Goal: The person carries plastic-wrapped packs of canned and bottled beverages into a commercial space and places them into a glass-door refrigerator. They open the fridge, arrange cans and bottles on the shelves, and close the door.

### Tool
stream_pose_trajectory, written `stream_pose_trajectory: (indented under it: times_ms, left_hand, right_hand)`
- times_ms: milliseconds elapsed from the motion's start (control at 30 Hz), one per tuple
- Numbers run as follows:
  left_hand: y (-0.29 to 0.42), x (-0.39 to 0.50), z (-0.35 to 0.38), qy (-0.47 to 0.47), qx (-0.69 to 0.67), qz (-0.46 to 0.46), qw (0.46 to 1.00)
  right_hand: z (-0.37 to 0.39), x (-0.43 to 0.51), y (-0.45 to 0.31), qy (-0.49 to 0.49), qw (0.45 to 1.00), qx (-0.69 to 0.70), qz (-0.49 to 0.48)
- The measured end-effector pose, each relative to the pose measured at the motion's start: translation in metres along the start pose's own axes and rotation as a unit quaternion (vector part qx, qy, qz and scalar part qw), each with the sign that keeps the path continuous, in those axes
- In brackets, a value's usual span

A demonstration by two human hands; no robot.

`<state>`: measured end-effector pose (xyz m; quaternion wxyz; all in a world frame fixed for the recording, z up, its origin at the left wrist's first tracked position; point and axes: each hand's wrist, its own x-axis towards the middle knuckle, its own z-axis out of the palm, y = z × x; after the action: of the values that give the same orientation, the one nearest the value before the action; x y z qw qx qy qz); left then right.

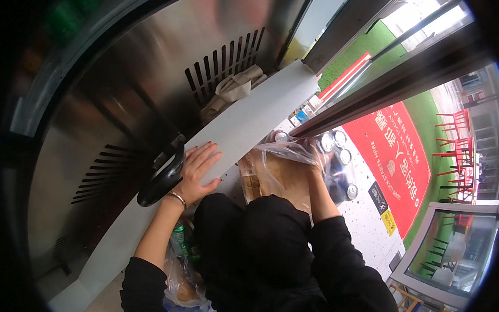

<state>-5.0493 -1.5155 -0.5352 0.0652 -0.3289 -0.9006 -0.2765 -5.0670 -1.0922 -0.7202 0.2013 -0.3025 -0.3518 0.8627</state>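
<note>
My left hand (pixel 199 166) lies with its fingers spread on a long white panel (pixel 251 110), beside a black curved handle (pixel 160 186). The wrist wears a metal bracelet. My right hand (pixel 321 154) reaches into torn clear plastic wrap (pixel 280 148), against several dark drink cans (pixel 344 157) with silver tops. Blur and film cover its fingers, so I cannot tell whether they grip a can. A cardboard tray (pixel 286 171) lies within the wrap, between my hands. Another can (pixel 281 136) stands by the tray's far edge.
A stainless-steel panel with vent slots (pixel 226 56) rises on the left, with crumpled beige cloth or paper (pixel 235 87) against it. Green cans or bottles in plastic (pixel 180 240) lie by my left knee. A metal door frame (pixel 384 78) crosses above a red mat (pixel 391 169). Red chairs (pixel 458 140) stand outside.
</note>
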Motion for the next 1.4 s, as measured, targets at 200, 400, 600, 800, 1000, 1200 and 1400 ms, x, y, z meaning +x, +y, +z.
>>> stream_pose_trajectory:
  times_ms: [200, 400, 600, 800, 1000, 1200, 1400]
  left_hand:
    - [-0.001, -0.001, 0.000, -0.001, -0.002, -0.002, 1.000]
    - [-0.009, -0.013, 0.008, 0.008, -0.010, 0.005, 1.000]
    - [-0.018, -0.012, 0.021, 0.003, -0.037, 0.021, 0.999]
    - [-0.021, -0.023, 0.023, 0.004, -0.051, 0.000, 0.999]
    - [-0.013, -0.003, 0.007, -0.006, -0.063, -0.002, 0.998]
    - [-0.007, 0.007, -0.004, -0.002, -0.079, 0.000, 0.997]
    - [-0.007, -0.011, -0.008, -0.039, -0.046, -0.043, 0.997]
  right_hand:
    - [0.024, -0.096, -0.030, -0.066, 0.921, -0.360, 0.132]
    - [0.106, -0.182, -0.066, -0.422, 0.677, -0.603, -0.007]
    - [0.248, -0.199, -0.185, -0.461, 0.642, -0.556, -0.259]
    - [0.471, -0.155, -0.205, -0.438, 0.762, -0.327, -0.347]
    - [0.611, -0.027, -0.151, -0.256, 0.698, -0.476, -0.469]
    - [0.672, 0.035, -0.128, -0.226, 0.664, -0.545, -0.460]
    - [0.665, 0.005, -0.121, -0.271, 0.578, -0.663, -0.391]
